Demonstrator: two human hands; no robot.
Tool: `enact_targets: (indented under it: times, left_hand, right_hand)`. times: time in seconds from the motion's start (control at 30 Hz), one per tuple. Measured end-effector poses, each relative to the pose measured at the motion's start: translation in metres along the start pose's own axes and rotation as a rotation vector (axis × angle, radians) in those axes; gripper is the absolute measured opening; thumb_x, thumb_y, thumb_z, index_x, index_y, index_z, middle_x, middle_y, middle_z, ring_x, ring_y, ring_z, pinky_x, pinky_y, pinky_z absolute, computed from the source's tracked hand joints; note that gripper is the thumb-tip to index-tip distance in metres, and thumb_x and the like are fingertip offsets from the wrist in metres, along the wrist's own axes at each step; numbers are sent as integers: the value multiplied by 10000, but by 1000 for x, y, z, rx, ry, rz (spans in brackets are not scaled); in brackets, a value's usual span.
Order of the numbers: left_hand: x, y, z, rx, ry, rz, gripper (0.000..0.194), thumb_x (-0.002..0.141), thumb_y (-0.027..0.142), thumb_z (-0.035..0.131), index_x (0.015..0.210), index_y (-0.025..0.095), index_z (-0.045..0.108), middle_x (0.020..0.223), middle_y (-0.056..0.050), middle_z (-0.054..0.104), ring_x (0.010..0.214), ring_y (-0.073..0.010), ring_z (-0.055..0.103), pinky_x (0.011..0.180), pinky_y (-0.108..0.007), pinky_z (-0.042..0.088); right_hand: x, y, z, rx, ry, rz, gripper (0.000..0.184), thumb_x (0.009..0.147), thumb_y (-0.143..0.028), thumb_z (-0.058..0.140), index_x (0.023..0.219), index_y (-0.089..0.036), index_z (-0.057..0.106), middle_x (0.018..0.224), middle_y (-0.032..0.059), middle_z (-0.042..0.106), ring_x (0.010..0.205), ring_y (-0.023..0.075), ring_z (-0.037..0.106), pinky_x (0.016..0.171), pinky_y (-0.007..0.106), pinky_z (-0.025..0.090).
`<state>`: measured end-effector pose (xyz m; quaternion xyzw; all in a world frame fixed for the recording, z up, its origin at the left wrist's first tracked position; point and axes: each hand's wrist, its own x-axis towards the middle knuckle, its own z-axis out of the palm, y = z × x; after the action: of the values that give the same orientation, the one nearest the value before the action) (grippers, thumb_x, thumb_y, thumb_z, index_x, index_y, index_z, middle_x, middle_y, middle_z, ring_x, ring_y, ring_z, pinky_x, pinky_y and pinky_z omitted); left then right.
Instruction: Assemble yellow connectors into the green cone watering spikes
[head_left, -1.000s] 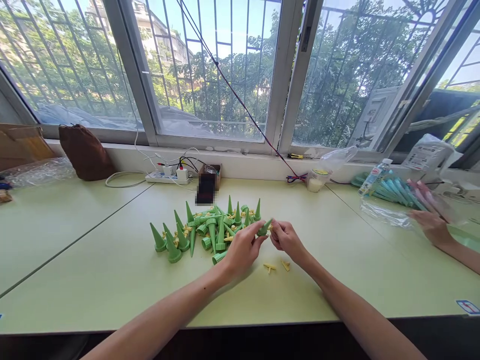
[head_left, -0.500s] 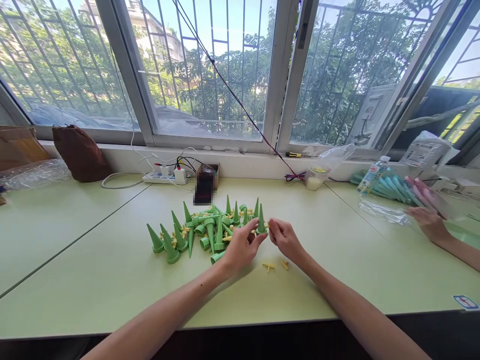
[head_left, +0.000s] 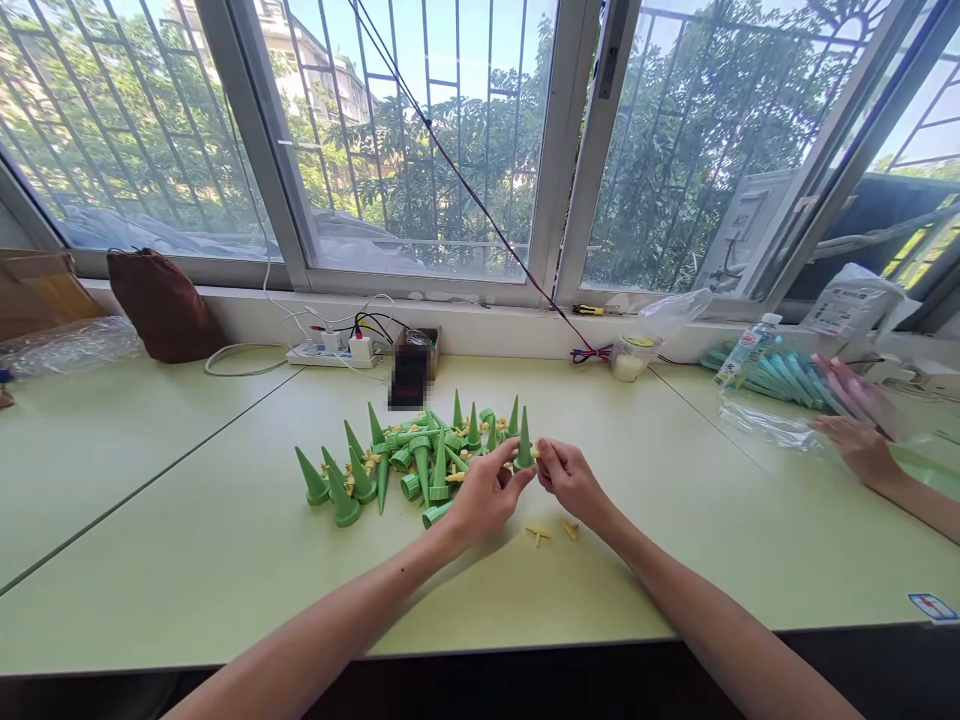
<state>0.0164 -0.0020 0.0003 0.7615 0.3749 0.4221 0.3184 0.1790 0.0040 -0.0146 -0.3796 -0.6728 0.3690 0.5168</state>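
Observation:
My left hand (head_left: 484,492) pinches a green cone-shaped spike (head_left: 523,442) by its base, tip pointing up. My right hand (head_left: 568,478) meets it from the right, fingers closed on a small yellow piece at the spike's base that I can barely see. Just behind and left of both hands lies a pile of green spikes (head_left: 405,462) with yellow bits among them; some stand upright, some lie flat. Two loose yellow pieces (head_left: 538,533) lie on the pale green table (head_left: 225,540) under my wrists.
Another person's hand (head_left: 859,446) rests at the right by clear bags of teal spikes (head_left: 780,380). A water bottle (head_left: 742,352), a jar in a bag (head_left: 631,360), a power strip (head_left: 330,352), a brown pouch (head_left: 161,305) and a small box (head_left: 412,372) line the window sill.
The green spike in my left hand has turned from lying sideways to standing tip-up. My hands stayed together at the same spot; the view shifted slightly.

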Motion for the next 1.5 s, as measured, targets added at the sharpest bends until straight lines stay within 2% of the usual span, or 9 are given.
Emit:
enact_targets:
  times: [0.13,0.27,0.7,0.87,1.03,1.13,1.27,1.4,1.5]
  left_hand:
    - [3,1,0,-93,-10,-20,261,882,399,581,956,149,595,638,62,353,503,-65,262,446,-203,210]
    - [4,2,-2,-136,-33,-48,299,878,434,578,935,141,576,645,61,320,509,-67,247,444,-212,184]
    - [5,5,-1,-139,-30,-56,372,852,520,578,895,153,618,653,14,500,518,-95,394,480,-219,285]
    - [5,5,0,-63,16,-72,358,845,486,592,926,137,610,681,25,480,509,-83,359,487,-226,295]
    - [3,6,-1,110,10,7,282,886,413,563,961,146,620,535,77,382,485,-94,332,496,-233,270]
    - [2,7,-3,235,-9,63,291,873,417,600,996,158,654,534,66,465,483,-95,362,526,-232,307]
    - [8,15,-16,267,15,102,328,889,436,588,1043,167,692,724,-2,669,512,-89,433,575,-228,375]
    - [22,31,-45,266,167,82,318,918,407,515,865,154,701,646,3,658,503,-89,444,557,-219,372]
    - [29,41,-72,332,184,72,281,894,372,532,841,146,691,620,6,642,522,-95,476,560,-217,370]
  right_hand:
    - [0,2,-1,-67,3,-44,446,1009,-498,375,661,-222,343,577,-54,328,514,107,297,474,250,279]
    - [0,2,0,-116,16,-71,423,1020,-460,360,671,-221,341,582,-53,336,522,110,305,488,252,282]
    - [-1,5,-1,-52,34,-54,414,1009,-457,389,670,-223,345,593,-56,324,523,111,294,481,250,273]
    - [-1,4,0,-55,57,-8,430,1000,-482,406,662,-221,358,584,-55,330,520,111,303,470,245,280]
    - [-1,0,-1,-52,49,0,423,1002,-494,398,681,-219,385,566,-59,359,489,103,313,457,244,286]
    - [0,1,-2,-94,51,-33,425,989,-501,426,675,-218,376,580,-58,360,498,102,312,463,245,283]
    - [2,5,-5,-135,107,-40,448,989,-524,405,661,-222,358,571,-56,343,506,110,307,469,254,277]
    - [5,7,-10,-208,201,-17,445,985,-537,394,670,-227,349,558,-53,349,500,118,307,473,262,272]
    - [6,6,-13,-280,230,-18,407,984,-502,408,688,-222,399,563,-46,373,510,126,317,493,267,283]
